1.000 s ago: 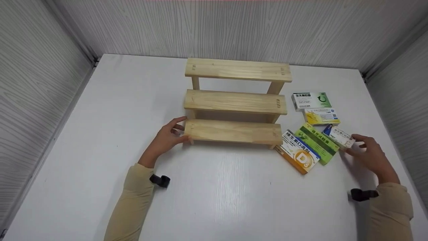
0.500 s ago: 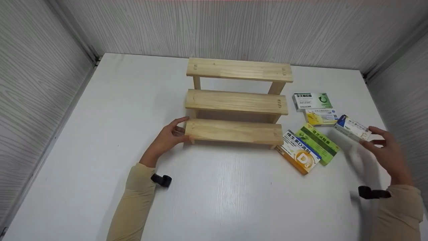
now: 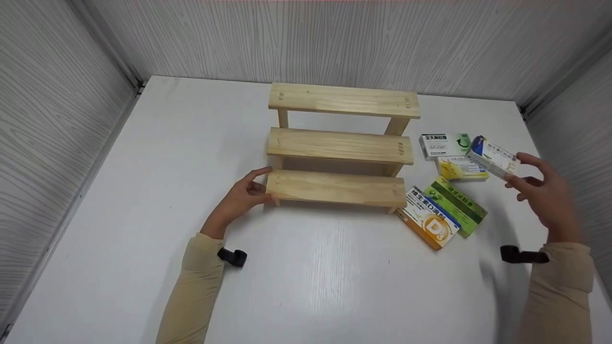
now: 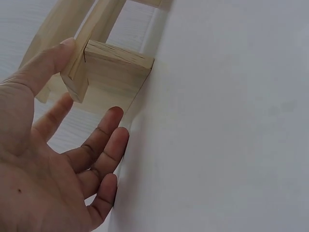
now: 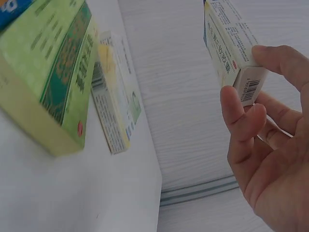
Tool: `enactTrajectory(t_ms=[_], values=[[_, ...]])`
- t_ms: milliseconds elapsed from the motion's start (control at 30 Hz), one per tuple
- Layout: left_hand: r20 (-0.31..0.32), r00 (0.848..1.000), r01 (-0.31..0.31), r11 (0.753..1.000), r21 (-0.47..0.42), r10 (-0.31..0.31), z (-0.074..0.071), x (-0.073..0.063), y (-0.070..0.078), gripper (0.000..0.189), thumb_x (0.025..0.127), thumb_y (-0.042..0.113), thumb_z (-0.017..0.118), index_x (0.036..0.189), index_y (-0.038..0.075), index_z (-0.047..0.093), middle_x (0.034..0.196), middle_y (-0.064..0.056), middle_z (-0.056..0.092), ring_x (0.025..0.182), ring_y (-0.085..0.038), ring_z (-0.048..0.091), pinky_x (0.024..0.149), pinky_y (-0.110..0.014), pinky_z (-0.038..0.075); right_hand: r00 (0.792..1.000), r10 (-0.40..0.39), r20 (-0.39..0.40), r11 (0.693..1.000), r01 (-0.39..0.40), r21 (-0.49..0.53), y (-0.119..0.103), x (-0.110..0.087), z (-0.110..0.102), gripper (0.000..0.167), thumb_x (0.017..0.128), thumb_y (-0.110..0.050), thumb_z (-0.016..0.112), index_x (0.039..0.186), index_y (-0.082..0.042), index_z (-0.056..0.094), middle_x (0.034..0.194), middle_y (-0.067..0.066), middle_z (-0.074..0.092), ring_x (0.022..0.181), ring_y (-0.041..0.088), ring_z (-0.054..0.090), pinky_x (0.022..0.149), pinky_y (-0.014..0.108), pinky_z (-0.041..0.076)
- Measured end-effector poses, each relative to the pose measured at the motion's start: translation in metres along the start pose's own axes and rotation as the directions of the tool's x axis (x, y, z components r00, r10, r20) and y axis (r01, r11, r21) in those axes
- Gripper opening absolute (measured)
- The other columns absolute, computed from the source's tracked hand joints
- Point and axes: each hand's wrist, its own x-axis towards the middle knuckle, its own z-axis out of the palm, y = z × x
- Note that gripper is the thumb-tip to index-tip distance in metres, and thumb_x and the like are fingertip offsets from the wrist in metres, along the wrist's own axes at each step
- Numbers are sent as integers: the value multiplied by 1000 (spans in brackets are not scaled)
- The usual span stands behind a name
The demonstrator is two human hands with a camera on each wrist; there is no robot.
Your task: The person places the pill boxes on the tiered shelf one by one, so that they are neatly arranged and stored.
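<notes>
My right hand [image 3: 550, 193] pinches a small white and blue medicine box [image 3: 494, 156] by one end, thumb and fingers on opposite sides. The box is lifted and tilted; the right wrist view shows its barcode end. My left hand [image 3: 239, 198] holds the left end of the lowest step of a three-tier wooden stand [image 3: 337, 188]. In the left wrist view, the thumb lies on one side of the board [image 4: 77, 65] and the index finger on the other, while the remaining fingers are loosely bent.
Right of the stand lie a green-white box [image 3: 442, 145], a yellow-white box [image 3: 456, 168], a green box [image 3: 454, 205] and an orange-white D3 box [image 3: 432, 220]. Wood-grain panels [image 3: 334, 43] enclose the white table [image 3: 311, 277].
My right hand has picked the white and blue box up off the green box, moved right, then forward towards the back of the table. The left hand stays at the stand.
</notes>
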Motion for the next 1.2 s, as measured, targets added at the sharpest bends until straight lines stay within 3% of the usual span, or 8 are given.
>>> enactTrajectory(t_ms=[333,633,800,1033,1200], values=[[31,998,46,999,-26,-45,3,2,1,72,88,19,69,150,26,34,117,-17,52,102,-23,51,83,-32,40,994,-113,5,994,113,-1,-50,18,27,55,93,-24,64,144,-23,45,135,-17,41,94,-4,54,73,8,44],[44,998,44,998,-33,-43,1,-15,29,69,90,14,66,151,18,34,114,-18,53,98,-22,51,81,-30,40,982,-187,30,975,182,129,-83,27,52,45,93,-20,65,136,-21,53,121,-13,49,96,4,56,72,12,48],[37,998,50,998,-38,-49,1,-17,32,69,89,13,66,150,19,35,112,-17,55,97,-21,52,82,-30,40,969,-248,12,961,244,128,-104,31,67,43,91,-23,67,132,-22,56,121,-13,52,98,7,54,73,14,46],[31,998,54,998,-9,-54,1,-16,30,70,89,15,67,150,19,35,113,-19,55,96,-21,52,82,-30,39,948,-318,18,941,313,128,-137,35,95,40,90,-25,68,129,-21,57,125,-12,51,104,7,51,82,19,39],[25,999,48,999,-19,-48,1,-5,11,71,88,16,68,151,21,34,113,-18,55,96,-20,52,81,-31,40,933,-357,48,929,349,123,-160,41,114,40,91,-23,67,129,-18,56,131,-5,50,108,6,50,87,21,37]])
